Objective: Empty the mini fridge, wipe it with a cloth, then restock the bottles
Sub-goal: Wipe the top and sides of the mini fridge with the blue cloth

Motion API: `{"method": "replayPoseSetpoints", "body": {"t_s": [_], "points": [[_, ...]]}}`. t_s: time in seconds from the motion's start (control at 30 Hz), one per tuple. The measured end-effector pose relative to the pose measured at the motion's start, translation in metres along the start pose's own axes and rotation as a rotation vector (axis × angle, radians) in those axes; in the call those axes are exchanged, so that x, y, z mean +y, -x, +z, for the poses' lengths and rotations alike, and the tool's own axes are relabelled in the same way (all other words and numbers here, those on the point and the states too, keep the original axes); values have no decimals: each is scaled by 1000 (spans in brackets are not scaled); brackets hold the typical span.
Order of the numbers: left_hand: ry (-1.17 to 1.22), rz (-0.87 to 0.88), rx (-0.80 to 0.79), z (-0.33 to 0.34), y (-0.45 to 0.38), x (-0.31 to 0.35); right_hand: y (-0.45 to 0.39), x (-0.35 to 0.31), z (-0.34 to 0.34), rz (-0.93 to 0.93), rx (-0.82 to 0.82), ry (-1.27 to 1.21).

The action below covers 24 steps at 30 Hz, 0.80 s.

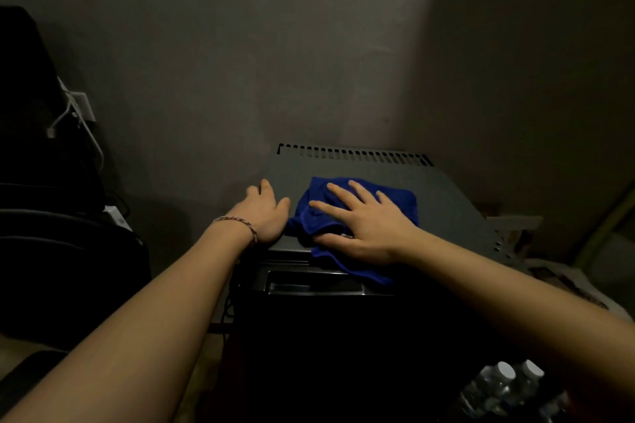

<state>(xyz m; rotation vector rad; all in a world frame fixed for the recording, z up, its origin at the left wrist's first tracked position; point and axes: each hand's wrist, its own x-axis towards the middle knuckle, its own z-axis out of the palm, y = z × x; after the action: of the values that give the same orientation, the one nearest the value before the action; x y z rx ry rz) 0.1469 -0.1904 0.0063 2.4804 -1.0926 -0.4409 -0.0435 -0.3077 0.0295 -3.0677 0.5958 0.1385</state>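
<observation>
A black mini fridge (450,196) with a grey top and a row of vent slots at its back stands against the wall, its door closed. A crumpled blue cloth (398,203) lies on the top, hanging slightly over the front edge. My right hand (364,220) presses flat on the cloth with fingers spread. My left hand (264,213) rests on the fridge's left top edge, its fingers bent over the side. Clear plastic bottles (498,388) with white caps stand low at the right, in front of the fridge.
A dark chair or bag (51,251) sits to the left, with a wall socket and white cable (77,113) above it. Grey walls close in behind and to the right. Papers or cardboard (515,220) lie to the right of the fridge.
</observation>
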Motion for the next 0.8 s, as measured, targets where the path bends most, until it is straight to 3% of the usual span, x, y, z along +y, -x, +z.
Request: {"method": "replayPoseSetpoints", "body": {"t_s": [0.17,0.43,0.67,0.8], "points": [[-32,2,5,0,0,2,0,28,-5,-49,28,-34],[-20,2,12,1,0,0,53,68,-8,43,-18,-31],[-50,-17,7,-1,4,3,94,45,2,-71,-22,29],[-47,-23,-11,-2,4,4,83,-6,7,-197,14,107]]}}
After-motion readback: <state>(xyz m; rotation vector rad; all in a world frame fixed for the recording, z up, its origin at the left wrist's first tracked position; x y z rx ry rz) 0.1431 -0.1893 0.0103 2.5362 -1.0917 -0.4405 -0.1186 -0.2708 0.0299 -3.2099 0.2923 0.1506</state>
